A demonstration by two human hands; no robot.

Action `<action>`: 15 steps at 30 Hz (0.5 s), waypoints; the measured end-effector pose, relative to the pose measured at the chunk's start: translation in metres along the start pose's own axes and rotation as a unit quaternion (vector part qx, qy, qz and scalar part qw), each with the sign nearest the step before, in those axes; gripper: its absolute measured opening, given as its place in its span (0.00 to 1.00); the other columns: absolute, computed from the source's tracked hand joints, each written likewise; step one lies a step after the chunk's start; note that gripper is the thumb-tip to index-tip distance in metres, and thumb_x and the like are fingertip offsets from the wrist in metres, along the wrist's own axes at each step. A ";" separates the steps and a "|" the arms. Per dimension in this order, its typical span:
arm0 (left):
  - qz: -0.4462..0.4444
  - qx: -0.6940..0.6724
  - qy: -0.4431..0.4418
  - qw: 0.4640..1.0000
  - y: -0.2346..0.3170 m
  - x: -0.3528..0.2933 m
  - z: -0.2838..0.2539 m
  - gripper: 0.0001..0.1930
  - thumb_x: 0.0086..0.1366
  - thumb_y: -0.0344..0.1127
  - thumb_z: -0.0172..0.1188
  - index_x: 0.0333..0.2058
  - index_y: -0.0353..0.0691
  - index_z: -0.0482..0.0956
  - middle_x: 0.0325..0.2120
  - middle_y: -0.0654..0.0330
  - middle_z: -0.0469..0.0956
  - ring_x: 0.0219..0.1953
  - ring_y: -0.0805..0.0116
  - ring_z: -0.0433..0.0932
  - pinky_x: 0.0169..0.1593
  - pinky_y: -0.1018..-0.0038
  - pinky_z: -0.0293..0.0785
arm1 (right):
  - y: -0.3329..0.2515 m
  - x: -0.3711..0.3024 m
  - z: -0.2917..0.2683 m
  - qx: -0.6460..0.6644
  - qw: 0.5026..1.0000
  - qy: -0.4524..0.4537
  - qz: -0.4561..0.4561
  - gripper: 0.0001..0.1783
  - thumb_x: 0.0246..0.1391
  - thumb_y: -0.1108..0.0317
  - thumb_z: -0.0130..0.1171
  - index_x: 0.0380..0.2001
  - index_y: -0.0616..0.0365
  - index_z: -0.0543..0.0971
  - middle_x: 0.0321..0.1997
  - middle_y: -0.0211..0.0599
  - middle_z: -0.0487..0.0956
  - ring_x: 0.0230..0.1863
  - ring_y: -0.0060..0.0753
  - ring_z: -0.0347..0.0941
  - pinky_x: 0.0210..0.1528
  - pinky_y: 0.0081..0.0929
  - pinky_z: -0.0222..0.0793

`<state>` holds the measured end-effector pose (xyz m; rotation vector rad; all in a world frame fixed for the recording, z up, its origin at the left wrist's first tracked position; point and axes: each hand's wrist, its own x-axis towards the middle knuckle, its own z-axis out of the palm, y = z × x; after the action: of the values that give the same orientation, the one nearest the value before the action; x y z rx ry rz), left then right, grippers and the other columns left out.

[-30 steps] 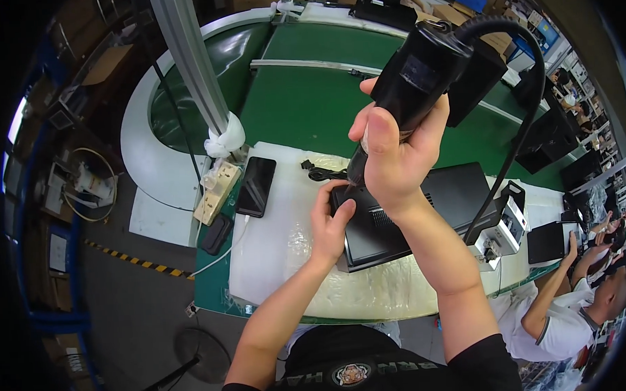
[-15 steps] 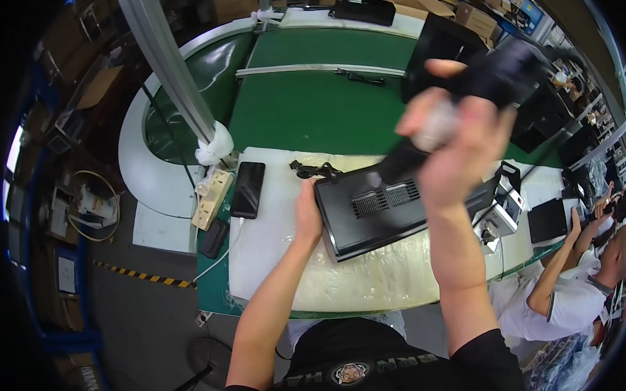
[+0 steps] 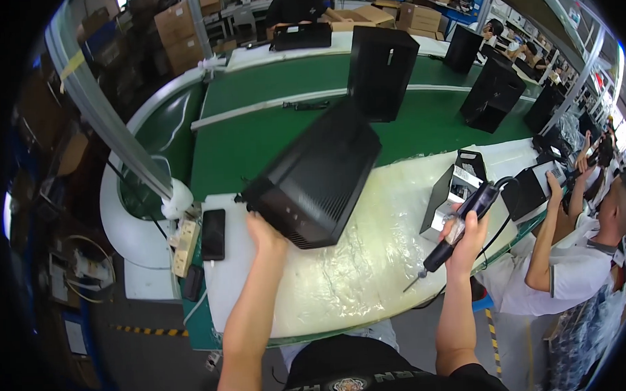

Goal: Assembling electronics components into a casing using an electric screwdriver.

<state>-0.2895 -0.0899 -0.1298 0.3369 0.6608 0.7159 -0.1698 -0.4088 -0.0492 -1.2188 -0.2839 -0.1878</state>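
A black computer case (image 3: 319, 174) stands tilted at the left of the padded worktop, its vented end towards me. My left hand (image 3: 266, 233) is closed on its lower left corner; some of the fingers are hidden behind it. In my right hand (image 3: 467, 240) is a black electric screwdriver (image 3: 459, 232), fingers wrapped round its body, the bit pointing down and left above the worktop. Just beyond that hand sits a small open metal box (image 3: 434, 205) with parts in it.
A phone (image 3: 214, 233) and a power strip (image 3: 185, 247) lie at the left. Beyond the padded worktop (image 3: 371, 283) runs a green conveyor (image 3: 269, 138) carrying several black cases, one an upright tower (image 3: 382, 69). A co-worker (image 3: 570, 255) sits close on the right.
My left hand has raised and tilted the case, which lay flat before. My right hand has swung down and right with the screwdriver, away from the case. The view has shifted too.
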 end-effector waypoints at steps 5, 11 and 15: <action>-0.130 -0.111 -0.165 0.971 -0.008 -0.086 0.087 0.29 0.62 0.42 0.43 0.57 0.28 0.56 0.59 0.48 0.59 0.64 0.51 0.54 0.68 0.55 0.45 | 0.030 -0.001 -0.024 -0.013 0.998 0.005 0.064 0.14 0.62 0.62 0.47 0.46 0.58 0.63 0.39 0.41 0.75 0.16 0.22 0.69 0.15 0.21 0.67; -0.063 -0.115 -0.202 0.971 -0.024 -0.043 0.169 0.26 0.55 0.36 0.47 0.50 0.25 0.58 0.56 0.45 0.58 0.63 0.49 0.53 0.69 0.53 0.40 | 0.060 -0.011 -0.032 -0.025 0.977 -0.076 0.198 0.28 0.60 0.65 0.51 0.59 0.60 0.54 0.39 0.45 0.77 0.16 0.25 0.69 0.15 0.24 0.67; -0.032 -0.115 -0.199 0.973 -0.014 0.002 0.220 0.25 0.55 0.35 0.47 0.48 0.25 0.55 0.63 0.45 0.48 0.67 0.52 0.48 0.69 0.52 0.40 | 0.072 -0.012 -0.020 -0.137 0.951 -0.126 0.248 0.35 0.55 0.64 0.57 0.60 0.59 0.52 0.33 0.42 0.74 0.16 0.25 0.69 0.16 0.24 0.67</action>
<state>-0.1357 -0.1129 0.0272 0.2335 0.2040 0.6315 -0.1578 -0.4031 -0.1234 -1.5543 -0.1654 0.3807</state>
